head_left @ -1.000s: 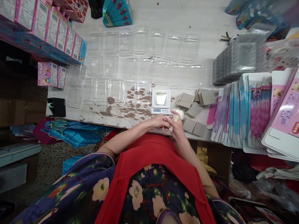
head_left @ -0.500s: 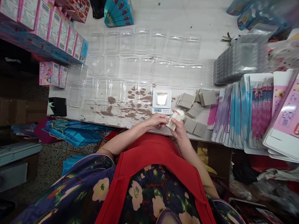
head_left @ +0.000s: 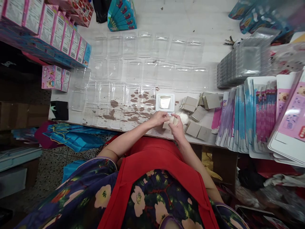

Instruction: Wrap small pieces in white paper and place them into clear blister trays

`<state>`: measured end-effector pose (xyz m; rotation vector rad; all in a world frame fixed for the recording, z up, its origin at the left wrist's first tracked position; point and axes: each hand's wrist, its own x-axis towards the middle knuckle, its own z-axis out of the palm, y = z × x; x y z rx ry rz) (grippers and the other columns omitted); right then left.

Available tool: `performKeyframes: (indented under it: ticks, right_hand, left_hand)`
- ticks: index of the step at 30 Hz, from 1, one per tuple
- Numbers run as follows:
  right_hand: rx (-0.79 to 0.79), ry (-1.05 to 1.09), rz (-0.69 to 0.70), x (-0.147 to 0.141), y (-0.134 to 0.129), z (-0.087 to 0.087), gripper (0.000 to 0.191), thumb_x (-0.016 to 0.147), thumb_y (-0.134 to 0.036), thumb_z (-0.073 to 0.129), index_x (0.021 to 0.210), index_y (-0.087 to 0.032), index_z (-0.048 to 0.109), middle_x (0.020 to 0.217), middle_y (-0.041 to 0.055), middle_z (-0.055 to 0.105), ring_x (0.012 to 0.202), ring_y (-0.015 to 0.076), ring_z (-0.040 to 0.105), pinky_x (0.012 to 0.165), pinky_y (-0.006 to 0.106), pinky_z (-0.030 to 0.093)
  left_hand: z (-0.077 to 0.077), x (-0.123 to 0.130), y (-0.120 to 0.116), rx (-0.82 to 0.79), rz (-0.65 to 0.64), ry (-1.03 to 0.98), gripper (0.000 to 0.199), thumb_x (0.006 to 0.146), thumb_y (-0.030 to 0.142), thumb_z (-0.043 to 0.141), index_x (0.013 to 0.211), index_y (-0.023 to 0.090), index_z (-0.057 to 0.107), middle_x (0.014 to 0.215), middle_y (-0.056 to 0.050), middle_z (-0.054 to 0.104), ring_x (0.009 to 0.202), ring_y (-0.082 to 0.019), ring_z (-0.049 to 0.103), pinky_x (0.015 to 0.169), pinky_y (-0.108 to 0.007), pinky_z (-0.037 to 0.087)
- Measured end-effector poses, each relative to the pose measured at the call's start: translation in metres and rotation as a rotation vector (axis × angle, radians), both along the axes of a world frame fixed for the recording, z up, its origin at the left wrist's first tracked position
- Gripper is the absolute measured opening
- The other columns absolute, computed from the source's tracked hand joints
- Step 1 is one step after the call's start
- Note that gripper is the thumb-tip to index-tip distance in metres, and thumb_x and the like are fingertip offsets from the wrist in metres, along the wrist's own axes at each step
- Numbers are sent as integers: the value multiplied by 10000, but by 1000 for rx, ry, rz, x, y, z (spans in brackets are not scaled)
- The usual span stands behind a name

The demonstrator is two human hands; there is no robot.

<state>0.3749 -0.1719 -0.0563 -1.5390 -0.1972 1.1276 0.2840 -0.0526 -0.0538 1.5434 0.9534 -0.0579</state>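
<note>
Cream stack (head_left: 175, 121) lies between right hand (head_left: 178, 128), holding it, and left hand (head_left: 159, 118), grip unclear.

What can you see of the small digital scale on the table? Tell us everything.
The digital scale is white, squarish and round-cornered, seemingly plastic. It lies flat on the white table, with clear plastic trays to its left and grey card bundles to its right. A pale, tapering patch, perhaps a sheet or label, shows on top. The left hand and right hand hide most of its near end, so no reading is legible; whether they touch it is unclear.
</note>
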Motion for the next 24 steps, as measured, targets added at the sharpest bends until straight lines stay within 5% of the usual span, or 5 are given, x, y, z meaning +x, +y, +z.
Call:
performKeyframes:
  ticks: [3,8,12,17,24]
  right_hand:
    - [-26,28,-143,3,0,-8,503,565,-144,610,1055,-251,561,747,-82,492,553,66,411,504,185,362]
    - [-46,98,-217,10,-9,-17,517,517,-129,608,1025,-227,587,726,-85,483,553,55,401,481,174,334]
    - [-93,169,-259,11,-17,-16,520,503,-128,609,1014,-222,588,731,-81,494,533,52,403,457,178,330]
    - [-107,242,-312,15,-28,-17,519,481,-118,639,990,-216,595,729,-81,508,526,46,404,436,170,321]
    - [-118,285,-315,21,-34,-23,506,477,-133,681,970,-220,607,699,-87,514,502,42,398,410,157,324]
  left_hand:
    - [-8,13,28,280,50,102,164,759,273,561,746,149,668,679,5,611,651,-119,519,595,-218,361]
    - [-29,37,63,392,43,218,153,801,241,548,788,159,677,772,-19,652,725,-152,570,653,-251,408]
    - [-36,43,67,548,40,324,232,832,237,557,1031,154,645,1109,-81,607,903,-191,573,720,-281,441]
    - [-26,16,69,552,191,316,336,879,307,529,1184,166,550,1209,-77,555,1002,-184,547,798,-287,458]
    - [-17,-24,82,540,150,322,292,842,301,525,1088,168,609,1101,-60,630,962,-191,567,813,-297,448]
